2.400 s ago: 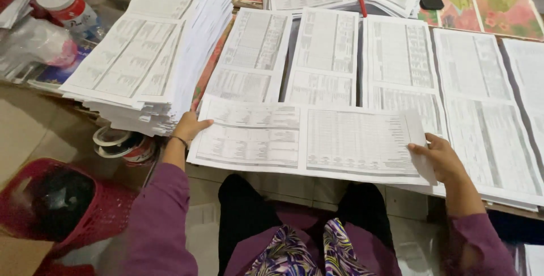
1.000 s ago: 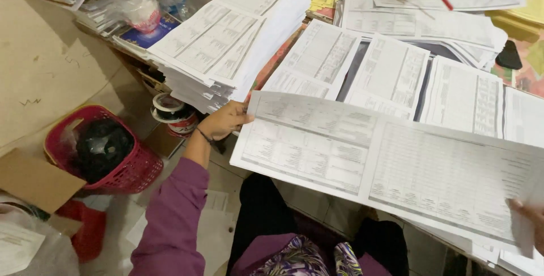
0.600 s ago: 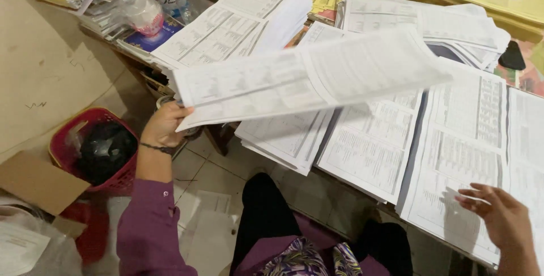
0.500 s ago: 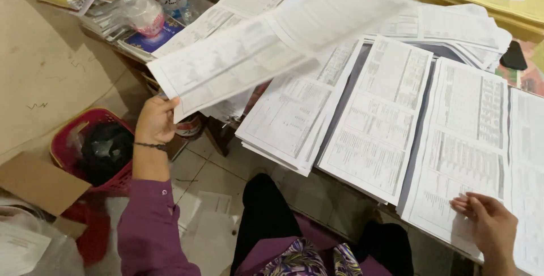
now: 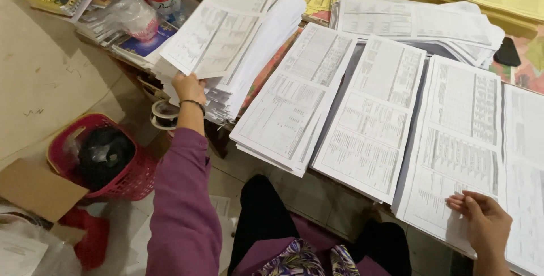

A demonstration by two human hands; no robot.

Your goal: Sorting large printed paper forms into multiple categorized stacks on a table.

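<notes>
Rows of printed sheets are covering the table (image 5: 527, 13) in front of you. At far left, a tall paper stack (image 5: 258, 44) is carrying the sheet (image 5: 212, 41) your left hand (image 5: 188, 87) is pinching closed at its near edge. Your right hand (image 5: 480, 219), open and flat, is resting on the near right pile (image 5: 459, 140). A red basket (image 5: 133, 177) is sitting on the floor near left.

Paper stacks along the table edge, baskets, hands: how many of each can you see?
Flat printed paper stacks in the row: 4
Tall paper pile under the left hand: 1
Red basket: 1
Hands, with the right hand: 2
Total: 8
</notes>
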